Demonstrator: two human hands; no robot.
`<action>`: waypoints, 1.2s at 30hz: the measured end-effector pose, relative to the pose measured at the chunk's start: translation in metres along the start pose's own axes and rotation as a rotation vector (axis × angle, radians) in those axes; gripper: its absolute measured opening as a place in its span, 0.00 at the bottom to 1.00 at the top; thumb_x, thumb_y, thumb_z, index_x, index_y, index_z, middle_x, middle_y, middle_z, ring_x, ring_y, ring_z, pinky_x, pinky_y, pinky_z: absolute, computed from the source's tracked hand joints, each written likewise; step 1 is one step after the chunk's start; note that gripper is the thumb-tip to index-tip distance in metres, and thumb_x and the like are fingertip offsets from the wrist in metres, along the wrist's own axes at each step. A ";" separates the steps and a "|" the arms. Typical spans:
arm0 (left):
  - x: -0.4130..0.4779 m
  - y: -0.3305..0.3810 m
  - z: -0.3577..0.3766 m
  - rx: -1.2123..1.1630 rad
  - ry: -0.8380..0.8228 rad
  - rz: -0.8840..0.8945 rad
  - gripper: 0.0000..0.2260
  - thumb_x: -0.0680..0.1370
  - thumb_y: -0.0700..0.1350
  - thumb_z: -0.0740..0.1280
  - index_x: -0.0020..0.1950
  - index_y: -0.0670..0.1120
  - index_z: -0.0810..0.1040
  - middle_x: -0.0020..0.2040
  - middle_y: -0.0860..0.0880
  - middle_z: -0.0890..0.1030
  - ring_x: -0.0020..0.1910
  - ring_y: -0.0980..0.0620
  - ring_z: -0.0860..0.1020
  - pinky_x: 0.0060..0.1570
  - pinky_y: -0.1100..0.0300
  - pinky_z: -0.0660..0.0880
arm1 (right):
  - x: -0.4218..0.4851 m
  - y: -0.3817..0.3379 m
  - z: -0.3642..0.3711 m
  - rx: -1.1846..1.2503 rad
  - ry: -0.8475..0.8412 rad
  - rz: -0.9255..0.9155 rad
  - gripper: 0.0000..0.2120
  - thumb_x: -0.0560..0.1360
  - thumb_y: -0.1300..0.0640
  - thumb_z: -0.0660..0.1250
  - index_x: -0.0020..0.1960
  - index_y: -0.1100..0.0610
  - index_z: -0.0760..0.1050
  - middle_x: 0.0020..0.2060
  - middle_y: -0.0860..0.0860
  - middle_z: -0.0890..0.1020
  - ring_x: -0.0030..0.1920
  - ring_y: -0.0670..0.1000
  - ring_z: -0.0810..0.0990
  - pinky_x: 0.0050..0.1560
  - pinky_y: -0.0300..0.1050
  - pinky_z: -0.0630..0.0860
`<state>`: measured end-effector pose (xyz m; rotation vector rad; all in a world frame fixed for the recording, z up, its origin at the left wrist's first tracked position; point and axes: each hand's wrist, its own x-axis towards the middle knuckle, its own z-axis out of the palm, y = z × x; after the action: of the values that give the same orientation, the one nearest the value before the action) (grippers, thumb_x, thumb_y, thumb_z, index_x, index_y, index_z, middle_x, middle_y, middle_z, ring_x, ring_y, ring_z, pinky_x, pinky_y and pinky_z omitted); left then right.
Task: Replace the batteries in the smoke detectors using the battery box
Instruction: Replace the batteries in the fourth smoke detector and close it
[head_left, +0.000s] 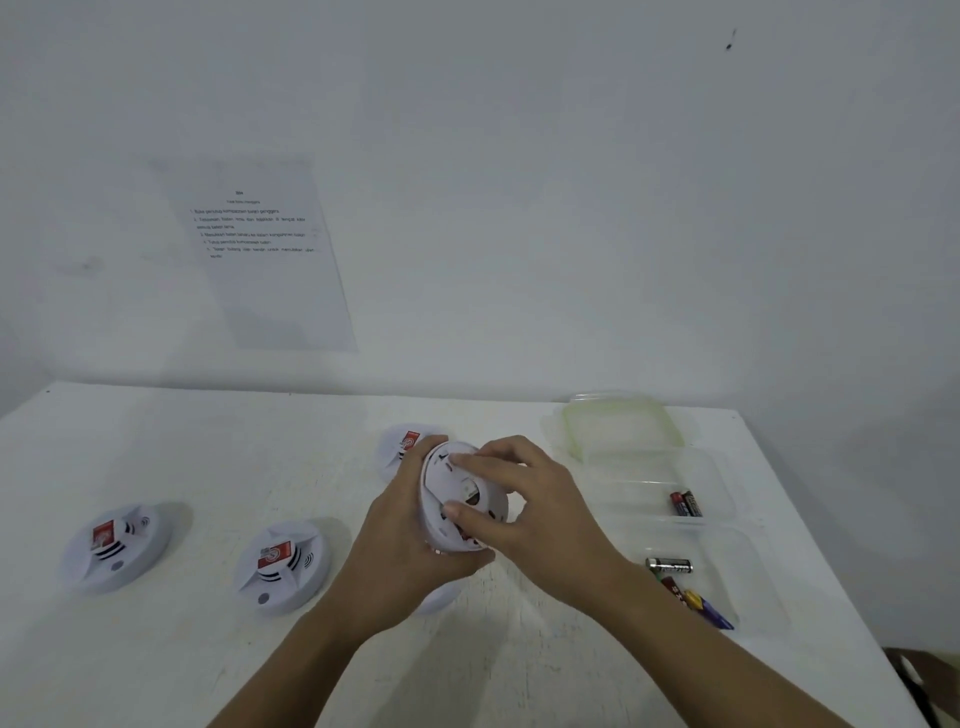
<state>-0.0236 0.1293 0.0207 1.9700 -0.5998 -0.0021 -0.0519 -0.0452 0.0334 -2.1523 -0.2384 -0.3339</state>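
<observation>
Watching through the head camera, I saw the left hand (410, 525) grip the smoke detector (464, 486), tipped up above the table (260, 457). The right hand (535, 499) pinched its back. A hard twist could make it slip and fall. It was round, smooth, white plastic; the battery box (634, 483) was clear.

Matt white plastic smoke detectors (283, 564), clear glossy plastic battery box (727, 519), paper sheet (270, 260).
</observation>
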 end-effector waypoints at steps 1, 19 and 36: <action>0.003 0.001 0.001 -0.010 -0.002 0.009 0.45 0.65 0.43 0.83 0.75 0.56 0.61 0.61 0.59 0.79 0.58 0.67 0.77 0.57 0.73 0.74 | 0.000 -0.001 -0.001 0.001 0.036 -0.008 0.20 0.73 0.44 0.75 0.63 0.45 0.81 0.55 0.40 0.76 0.59 0.40 0.75 0.55 0.32 0.75; 0.010 0.004 -0.006 -0.028 0.000 0.021 0.41 0.59 0.72 0.75 0.67 0.65 0.64 0.61 0.75 0.72 0.62 0.68 0.74 0.55 0.76 0.73 | 0.005 -0.003 -0.009 0.141 0.192 -0.042 0.21 0.63 0.47 0.83 0.53 0.51 0.84 0.51 0.41 0.82 0.54 0.46 0.80 0.47 0.38 0.79; 0.016 0.000 -0.009 0.047 0.052 0.063 0.41 0.62 0.60 0.79 0.71 0.57 0.66 0.64 0.56 0.78 0.62 0.53 0.78 0.61 0.56 0.79 | 0.017 -0.014 -0.006 0.148 0.160 0.024 0.18 0.62 0.44 0.82 0.49 0.50 0.87 0.46 0.41 0.81 0.51 0.41 0.80 0.45 0.30 0.74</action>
<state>-0.0074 0.1301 0.0288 1.9893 -0.6326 0.1034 -0.0407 -0.0417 0.0530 -1.9700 -0.1421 -0.4580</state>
